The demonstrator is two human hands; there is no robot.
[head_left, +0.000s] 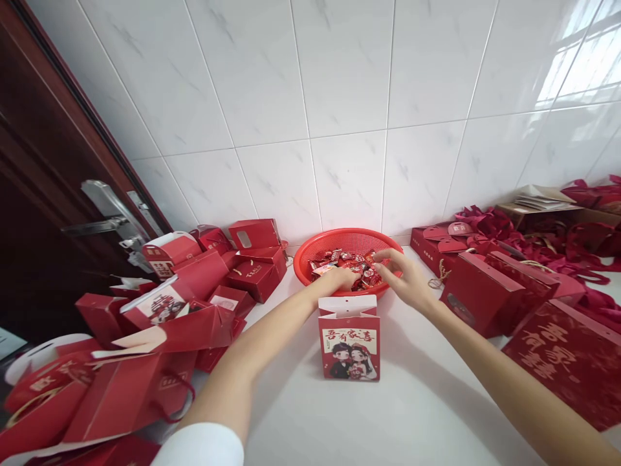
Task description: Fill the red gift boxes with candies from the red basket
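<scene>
A red plastic basket (301, 259) with perforated sides stands against the tiled wall and holds many red-wrapped candies (334, 257). My left hand (342, 278) reaches over the near rim into these candies; its fingertips are hidden among them. At the basket's right side is my right hand (402, 277), its fingers curved and apart, with no object visible between them. A red and white gift box (349, 349) with a cartoon bride and groom stands upright in front of the basket, between my forearms. Its top flaps are up, and neither hand touches it.
Red gift boxes (194, 278) lie in a loose pile on the left, near a dark door with a metal handle (109, 217). More red boxes (482, 291) and crimson ribbon bags (485, 223) crowd the right. An open carton (538, 207) sits at far right on the white tabletop (412, 414).
</scene>
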